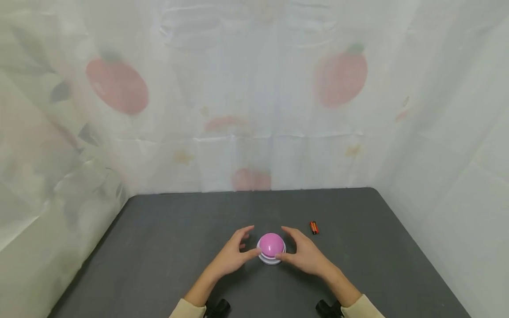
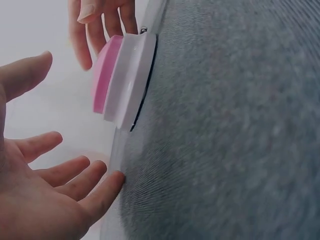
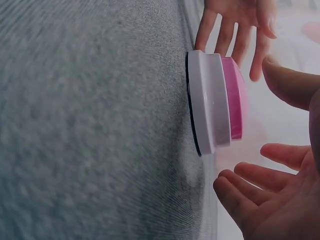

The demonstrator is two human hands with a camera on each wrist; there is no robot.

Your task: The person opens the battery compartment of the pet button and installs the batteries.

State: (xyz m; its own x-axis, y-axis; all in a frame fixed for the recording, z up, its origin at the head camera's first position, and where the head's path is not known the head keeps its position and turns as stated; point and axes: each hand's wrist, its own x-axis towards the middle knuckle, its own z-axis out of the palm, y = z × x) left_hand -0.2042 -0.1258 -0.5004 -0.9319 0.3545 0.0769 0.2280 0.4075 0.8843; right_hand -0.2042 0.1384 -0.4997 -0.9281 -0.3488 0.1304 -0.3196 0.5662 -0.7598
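A round push button with a pink dome [image 1: 271, 245] and a stepped white base [image 3: 202, 102] sits on the dark table, its thin black underside flat on the surface. My left hand [image 1: 232, 254] hovers at its left with fingers spread and thumb apart. On the other side, my right hand [image 1: 306, 254] mirrors it, fingers loosely bent toward the button. Both wrist views show a gap between the button and each hand, so neither grips it. In the head view the thumb tips overlap the near edge of the button.
A small red and black battery [image 1: 314, 228] lies on the table [image 1: 179, 238] to the right, beyond my right hand. Pale curtains [image 1: 254, 88] with a fruit print hang behind the table's back edge and along both sides. Black wrist cameras [image 1: 218, 308] show below the sleeves.
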